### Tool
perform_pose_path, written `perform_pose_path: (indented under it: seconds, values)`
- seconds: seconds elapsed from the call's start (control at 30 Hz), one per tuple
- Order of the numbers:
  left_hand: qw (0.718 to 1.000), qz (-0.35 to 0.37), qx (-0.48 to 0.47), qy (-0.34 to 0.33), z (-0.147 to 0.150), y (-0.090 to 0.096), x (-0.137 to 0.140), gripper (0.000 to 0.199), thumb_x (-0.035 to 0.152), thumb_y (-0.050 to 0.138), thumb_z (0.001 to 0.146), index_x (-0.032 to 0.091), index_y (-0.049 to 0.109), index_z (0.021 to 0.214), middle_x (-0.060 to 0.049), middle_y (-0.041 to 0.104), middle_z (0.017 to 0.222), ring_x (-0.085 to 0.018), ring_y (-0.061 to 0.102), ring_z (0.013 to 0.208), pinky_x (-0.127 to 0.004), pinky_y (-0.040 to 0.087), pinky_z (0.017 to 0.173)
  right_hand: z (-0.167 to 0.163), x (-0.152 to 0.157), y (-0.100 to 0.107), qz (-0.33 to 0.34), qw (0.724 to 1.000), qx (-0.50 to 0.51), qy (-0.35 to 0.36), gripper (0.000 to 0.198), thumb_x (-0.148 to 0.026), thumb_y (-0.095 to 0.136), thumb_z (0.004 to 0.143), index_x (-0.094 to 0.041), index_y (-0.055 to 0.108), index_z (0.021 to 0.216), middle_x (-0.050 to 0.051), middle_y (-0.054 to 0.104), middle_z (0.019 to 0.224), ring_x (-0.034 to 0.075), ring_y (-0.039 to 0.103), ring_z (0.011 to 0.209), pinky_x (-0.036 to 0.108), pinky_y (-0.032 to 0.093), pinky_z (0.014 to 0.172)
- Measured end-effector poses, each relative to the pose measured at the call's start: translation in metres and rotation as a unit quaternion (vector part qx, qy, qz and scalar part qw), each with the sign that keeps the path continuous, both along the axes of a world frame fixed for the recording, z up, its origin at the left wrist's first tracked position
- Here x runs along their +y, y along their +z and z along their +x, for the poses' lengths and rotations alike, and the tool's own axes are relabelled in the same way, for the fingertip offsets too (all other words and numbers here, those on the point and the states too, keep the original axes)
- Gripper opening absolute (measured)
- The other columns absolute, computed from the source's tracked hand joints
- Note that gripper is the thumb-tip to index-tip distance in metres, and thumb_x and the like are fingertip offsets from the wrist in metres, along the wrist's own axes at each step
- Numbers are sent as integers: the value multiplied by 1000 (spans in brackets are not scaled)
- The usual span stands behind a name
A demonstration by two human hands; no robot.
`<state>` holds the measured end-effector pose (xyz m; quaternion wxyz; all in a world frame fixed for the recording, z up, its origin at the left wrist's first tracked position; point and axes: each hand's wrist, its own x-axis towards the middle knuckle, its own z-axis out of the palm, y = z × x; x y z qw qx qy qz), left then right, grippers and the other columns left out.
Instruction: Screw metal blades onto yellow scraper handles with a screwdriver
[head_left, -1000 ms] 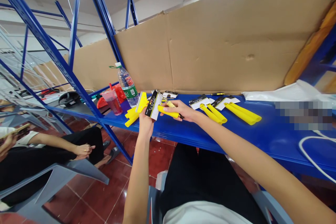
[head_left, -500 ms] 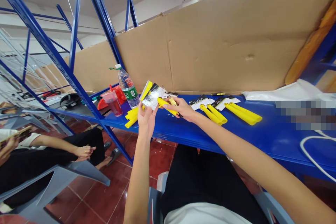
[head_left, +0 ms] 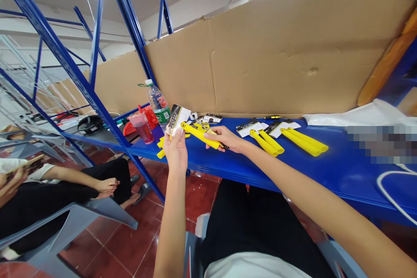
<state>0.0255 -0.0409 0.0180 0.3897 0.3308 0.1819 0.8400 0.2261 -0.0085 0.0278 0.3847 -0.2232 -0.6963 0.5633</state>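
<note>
Upright in my left hand (head_left: 176,147) is a black-and-white printed card (head_left: 178,117), pinched between thumb and fingers. A flattened yellow tube (head_left: 200,134) lies against the card at its holed end and slants toward my right hand (head_left: 224,137). My right hand is closed around a pale-yellow-handled tool (head_left: 212,131), with a black part showing below the fingers. The tool's working end is mostly hidden, so its kind is unclear. More yellow tubes (head_left: 160,147) lie behind my left hand. To the right, two yellow tubes (head_left: 265,143) rest with cards (head_left: 249,127).
Another yellow tube pair (head_left: 304,141) lies farther right on the blue shelf (head_left: 342,173). A water bottle (head_left: 159,104) and red drink cup (head_left: 141,127) stand left. A screwdriver (head_left: 272,117) lies by the cardboard wall (head_left: 276,65). A white cable (head_left: 387,191) curls right. A person (head_left: 81,182) sits left.
The card in my left hand has turned and moved slightly left and down. The yellow tube now shows lengthwise between my hands. My right hand has dropped a little.
</note>
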Motion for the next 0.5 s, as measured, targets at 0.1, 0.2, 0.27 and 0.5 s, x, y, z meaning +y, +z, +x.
perform_pose_path:
  seconds: [0.1,0.2,0.27,0.5]
  values:
    - [1000,-1,9,1,0,4,-6,41,16,94,81,18,73,117,-10,81,126,-23,75,131,-33,59,116,-1,-2,-3,-1,1000,-17,6,57,-71,88,83,-19,67,91,6,80,77,7,47,41,23,32,34]
    - [1000,-6,8,2,1,8,-12,43,16,97,76,17,72,110,-10,82,119,-24,79,122,-35,62,111,-1,-3,-6,-6,1000,-15,10,57,-67,94,78,-22,59,85,-3,65,57,9,46,43,24,34,39]
    - [1000,-12,11,4,2,10,-17,43,14,99,72,17,72,106,-8,84,114,-22,82,112,-34,64,106,-2,-3,-8,-12,1000,-8,17,61,-62,99,74,-25,51,81,-9,53,49,8,44,43,24,36,41]
    - [996,-8,90,-18,10,16,-32,38,19,100,74,16,80,107,-9,86,112,-21,83,101,-30,67,93,-5,-7,-8,-77,995,36,57,69,-42,104,69,-27,39,84,-11,55,64,3,37,41,21,29,39]
